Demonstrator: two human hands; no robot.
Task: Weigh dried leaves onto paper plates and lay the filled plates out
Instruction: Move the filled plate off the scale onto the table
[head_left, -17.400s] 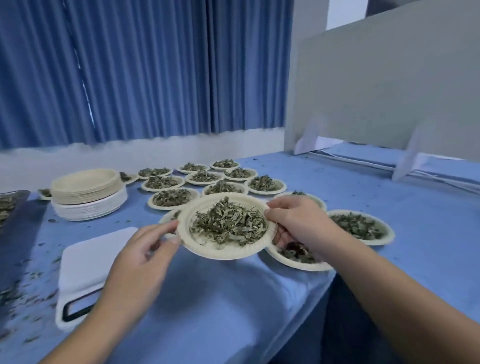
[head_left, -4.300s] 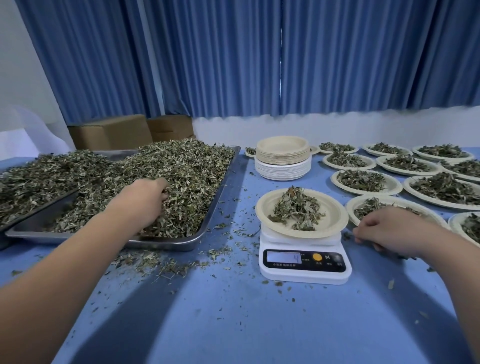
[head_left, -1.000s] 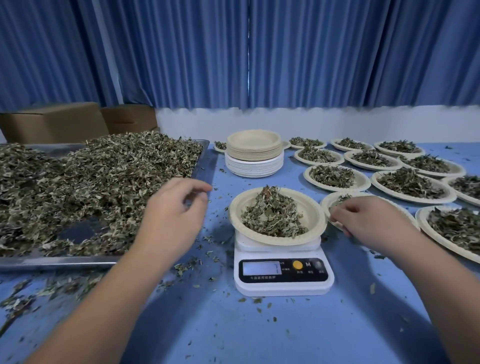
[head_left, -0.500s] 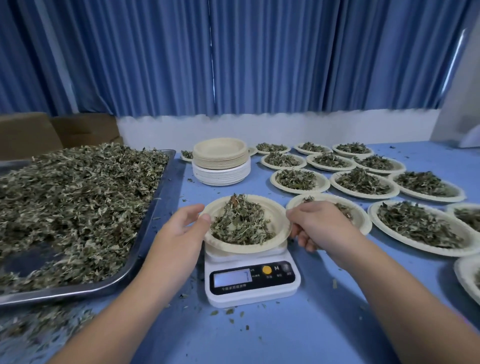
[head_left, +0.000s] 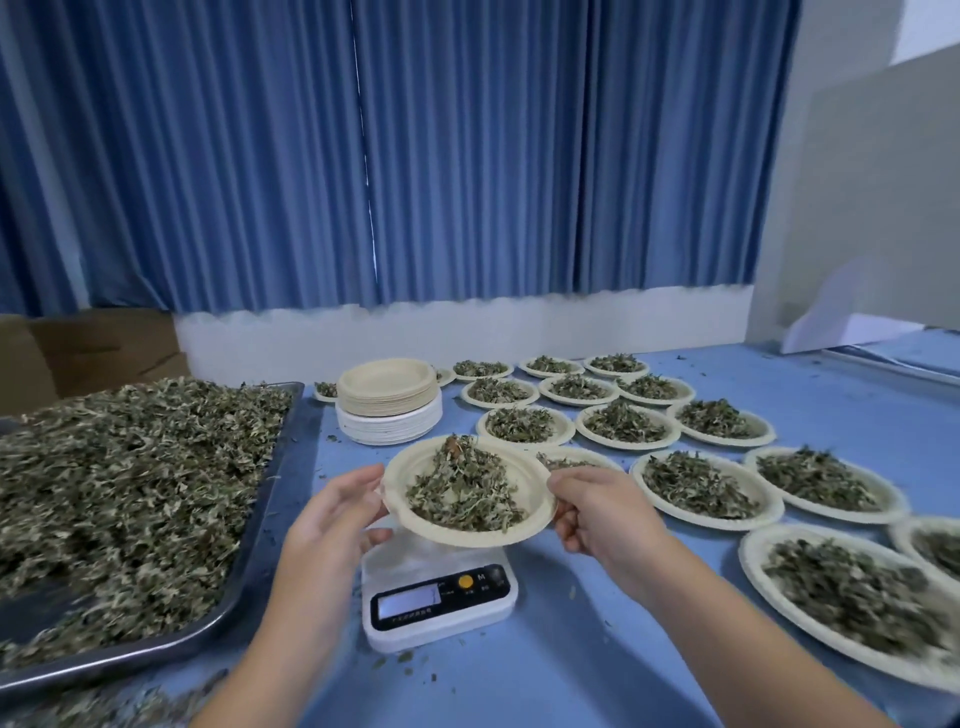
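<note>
A paper plate (head_left: 527, 512) heaped with dried leaves (head_left: 462, 486) hangs in the air just above the white digital scale (head_left: 439, 597). My left hand (head_left: 332, 519) holds its left rim, thumb on top and fingers below. My right hand (head_left: 602, 514) grips the right rim the same way. The scale's platform is bare beneath the plate. A metal tray (head_left: 260, 530) piled with loose dried leaves (head_left: 119, 493) lies to the left.
A stack of empty paper plates (head_left: 387, 400) stands behind the scale. Several filled plates (head_left: 706, 486) lie in rows over the right half of the blue table (head_left: 571, 670). Leaf crumbs are scattered around the scale. Cardboard boxes (head_left: 104, 345) and a grey panel (head_left: 872, 208) stand behind.
Both hands took the plate's rims and lifted it off the scale; it now hangs slightly above and tilted. The view has turned further right.
</note>
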